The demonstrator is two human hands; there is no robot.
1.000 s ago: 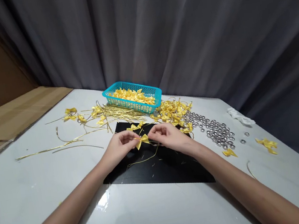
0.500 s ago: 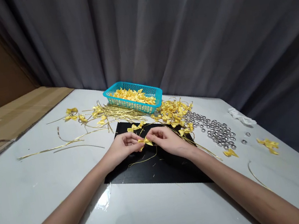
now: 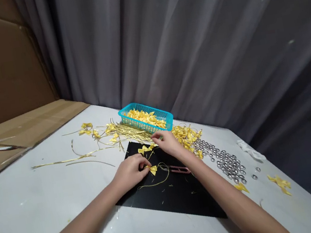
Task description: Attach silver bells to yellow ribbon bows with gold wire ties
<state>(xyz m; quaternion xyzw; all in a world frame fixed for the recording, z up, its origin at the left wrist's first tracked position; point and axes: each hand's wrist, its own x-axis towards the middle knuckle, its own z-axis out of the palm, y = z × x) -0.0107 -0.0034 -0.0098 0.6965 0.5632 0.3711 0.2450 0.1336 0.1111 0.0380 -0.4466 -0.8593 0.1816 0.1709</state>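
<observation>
My left hand (image 3: 133, 171) pinches a small yellow ribbon bow (image 3: 153, 169) above the black mat (image 3: 169, 199). A thin gold cord (image 3: 168, 174) curls from beside the bow across the mat. Farther off, my right hand (image 3: 166, 142) has its fingertips drawn together at the right end of a bundle of gold cords (image 3: 135, 131), just in front of the blue basket (image 3: 170, 124). Whatever lies between those fingertips is too small to make out. A pink-handled cutting tool (image 3: 180, 169) rests on the mat, partly behind my right forearm.
Yellow bows fill the basket, and a heap of bows (image 3: 185, 135) lies right of it. Several silvery round pieces (image 3: 231, 165) are scattered farther right, near a crumpled white tissue (image 3: 250, 150). Cardboard (image 3: 25, 122) borders the table's left side; a grey curtain hangs behind.
My right hand has let go of the bow and moved forward to the gold cords. My left hand keeps the bow. The pink-handled tool has come into sight, and the view has tilted.
</observation>
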